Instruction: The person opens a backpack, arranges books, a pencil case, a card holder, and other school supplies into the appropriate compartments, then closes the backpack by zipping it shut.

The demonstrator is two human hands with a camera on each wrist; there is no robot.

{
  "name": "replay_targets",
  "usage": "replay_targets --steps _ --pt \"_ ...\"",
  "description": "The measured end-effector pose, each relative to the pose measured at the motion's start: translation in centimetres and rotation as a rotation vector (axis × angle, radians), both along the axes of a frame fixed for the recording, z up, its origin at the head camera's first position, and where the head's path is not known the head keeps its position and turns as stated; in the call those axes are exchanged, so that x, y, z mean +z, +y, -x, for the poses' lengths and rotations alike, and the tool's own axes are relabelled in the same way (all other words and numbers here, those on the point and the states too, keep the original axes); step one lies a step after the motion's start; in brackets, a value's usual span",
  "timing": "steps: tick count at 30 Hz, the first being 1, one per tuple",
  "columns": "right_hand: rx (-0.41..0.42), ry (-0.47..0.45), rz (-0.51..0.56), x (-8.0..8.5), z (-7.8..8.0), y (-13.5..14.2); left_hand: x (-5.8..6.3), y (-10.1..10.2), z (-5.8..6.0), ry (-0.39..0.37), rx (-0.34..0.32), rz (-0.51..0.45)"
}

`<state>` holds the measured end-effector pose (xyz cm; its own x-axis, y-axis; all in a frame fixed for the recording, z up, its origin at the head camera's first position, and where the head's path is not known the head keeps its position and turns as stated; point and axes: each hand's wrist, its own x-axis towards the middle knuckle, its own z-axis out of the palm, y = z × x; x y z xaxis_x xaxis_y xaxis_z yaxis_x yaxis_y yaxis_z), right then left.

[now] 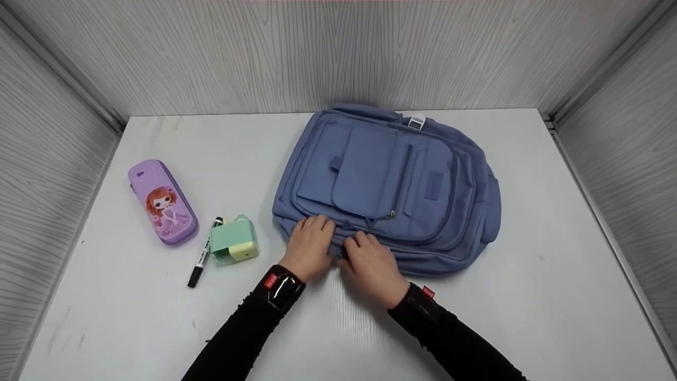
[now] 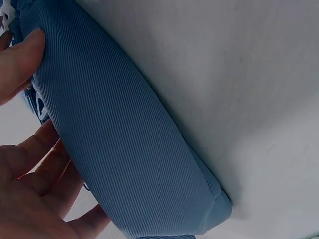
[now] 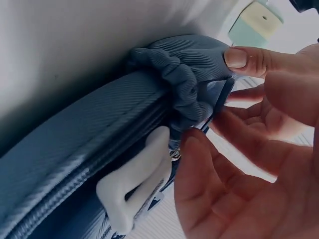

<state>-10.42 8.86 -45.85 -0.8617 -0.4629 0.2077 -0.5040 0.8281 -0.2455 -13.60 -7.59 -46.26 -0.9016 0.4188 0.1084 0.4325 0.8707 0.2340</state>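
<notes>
A blue backpack lies on its back, its front pockets facing up. My left hand grips its near edge. In the left wrist view, the thumb presses the ribbed side pocket, with the other fingers behind the fabric. Just to its right, my right hand pinches the same edge. The right wrist view has its thumb and forefinger beside the pocket's gathered elastic rim, close to a white zip pull. What lies between those fingertips is partly hidden.
Left of the backpack are a purple pencil case with a cartoon girl, a black-capped marker and a mint-green and yellow block-shaped item. Grey wood-grain panels stand around the back and sides of the white table.
</notes>
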Motion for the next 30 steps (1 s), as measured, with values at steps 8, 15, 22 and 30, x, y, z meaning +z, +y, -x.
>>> replay_targets --steps 8,15,22,30 --pt "-0.138 -0.067 0.071 0.2 0.6 0.0 -0.2 -0.1 0.0 -0.017 0.006 -0.028" --pt "-0.149 -0.006 0.139 0.0 0.8 0.8 -0.4 -0.2 -0.2 -0.022 -0.019 -0.104" --pt "-0.166 -0.129 0.230 0.9 0.8 3.0 -0.4 0.0 -0.2 -0.037 -0.008 -0.074" --pt "-0.243 -0.206 0.243 2.0 0.1 6.8 -0.4 0.1 -0.2 -0.042 -0.008 -0.047"
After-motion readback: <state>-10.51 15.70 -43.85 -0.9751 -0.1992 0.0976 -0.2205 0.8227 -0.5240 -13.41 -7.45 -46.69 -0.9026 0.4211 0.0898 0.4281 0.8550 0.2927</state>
